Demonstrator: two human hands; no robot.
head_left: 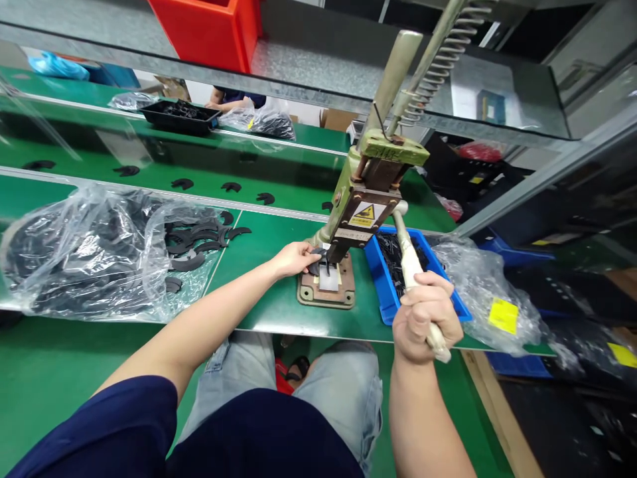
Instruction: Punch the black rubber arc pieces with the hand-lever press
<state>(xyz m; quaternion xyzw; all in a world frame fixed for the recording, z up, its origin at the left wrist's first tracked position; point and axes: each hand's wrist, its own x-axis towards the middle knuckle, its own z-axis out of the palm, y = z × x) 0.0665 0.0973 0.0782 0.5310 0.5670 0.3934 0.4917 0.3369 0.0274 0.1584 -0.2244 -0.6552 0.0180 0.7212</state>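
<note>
At the middle of the bench stands a green hand-lever press (365, 199), its ram low over a small fixture on the base plate (327, 292). My left hand (294, 259) pinches a black curved plastic part (315, 265) at this fixture, under the ram. The part's far side is hidden by the press. On the right, my right hand (425, 315) is wrapped round the pale taped lever handle (411, 262). Left of the press, several similar black curved parts (192, 242) spill from a clear plastic bag (94, 252).
A blue bin (385, 305) of small black pieces stands right of the press, beside a clear bag (488, 292) with a yellow label. Black parts (182, 183) lie spaced along the green belt behind. Overhead, a metal shelf (298, 60) carries a red bin (213, 33). A co-worker's arms (231, 105) show beyond.
</note>
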